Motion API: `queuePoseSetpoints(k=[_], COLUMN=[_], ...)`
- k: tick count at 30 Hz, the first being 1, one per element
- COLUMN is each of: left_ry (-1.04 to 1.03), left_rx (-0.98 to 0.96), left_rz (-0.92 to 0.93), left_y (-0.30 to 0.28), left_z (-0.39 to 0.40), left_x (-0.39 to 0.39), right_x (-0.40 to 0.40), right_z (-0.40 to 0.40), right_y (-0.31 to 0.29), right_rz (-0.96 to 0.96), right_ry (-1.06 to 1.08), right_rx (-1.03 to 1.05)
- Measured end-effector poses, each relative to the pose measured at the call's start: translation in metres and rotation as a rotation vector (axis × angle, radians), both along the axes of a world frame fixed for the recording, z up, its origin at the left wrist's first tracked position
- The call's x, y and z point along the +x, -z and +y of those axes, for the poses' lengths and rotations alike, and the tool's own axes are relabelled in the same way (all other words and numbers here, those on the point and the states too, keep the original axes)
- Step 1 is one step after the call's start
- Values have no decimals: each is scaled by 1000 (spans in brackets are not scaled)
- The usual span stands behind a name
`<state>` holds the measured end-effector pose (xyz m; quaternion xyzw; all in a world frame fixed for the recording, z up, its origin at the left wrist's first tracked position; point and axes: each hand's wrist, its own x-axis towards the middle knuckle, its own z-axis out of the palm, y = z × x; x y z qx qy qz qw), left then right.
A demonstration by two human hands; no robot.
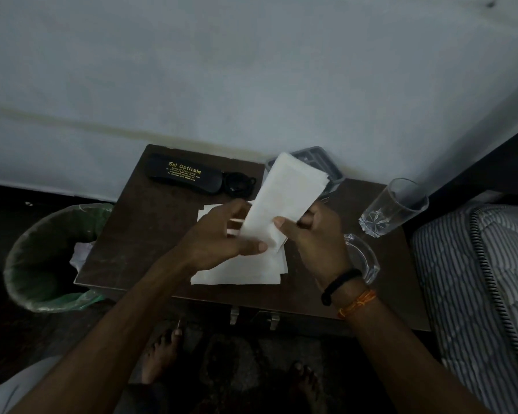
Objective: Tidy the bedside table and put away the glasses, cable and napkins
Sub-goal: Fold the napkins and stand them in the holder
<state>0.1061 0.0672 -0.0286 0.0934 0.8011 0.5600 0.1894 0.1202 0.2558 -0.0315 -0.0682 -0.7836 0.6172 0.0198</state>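
Nearest, both hands are working over the front of the desk (126, 234): the left hand (219, 237) is pinching the lower edge of a folded white napkin (284, 198) between thumb and fingers, and the right hand (317, 237) is gripping its right side, so each grip is clenched on the same sheet, lifted clear of the surface. Being thin, soft and nearly weightless, it is likely flopping wherever it is unsupported and tearing if pulled hard, so holding it by the folded edges looks wisest. Just below, more napkins (240, 273) are lying flat in a loose stack. Further back, a glasses case (183, 174) is resting beside a dark coiled cable (240, 185), stiff and easy to take whole. Behind the raised sheet, a dark plastic tray (332, 168) is sitting by the wall.
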Motion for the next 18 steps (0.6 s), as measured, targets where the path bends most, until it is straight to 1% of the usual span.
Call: queuePoseSetpoints(k=[3,6,12,13,15,17,18], left_ry=[-46,-101,-159,-186,-261,-287,-278], left_rx=[116,140,162,163,126,31,-22], left_rz=[90,197,236,240,249,315,366], left_y=[-7,-6,-5,-6,-4,0,2], left_z=[2,6,13,16,22,29,33], left_x=[-2,-1,-7,-8,-11,-13,-14], right_x=[3,5,1,-1,-6,-10,-11], right_z=[1,1,8,12,23,39,47], right_y=[7,10,1,-1,-5,-10,-13], right_rz=[-11,-8,16,22,19,33,47], right_ry=[-66,-134,-206,-189,-66,99,164], right_rx=[87,139,109,79,-14,-63,-54])
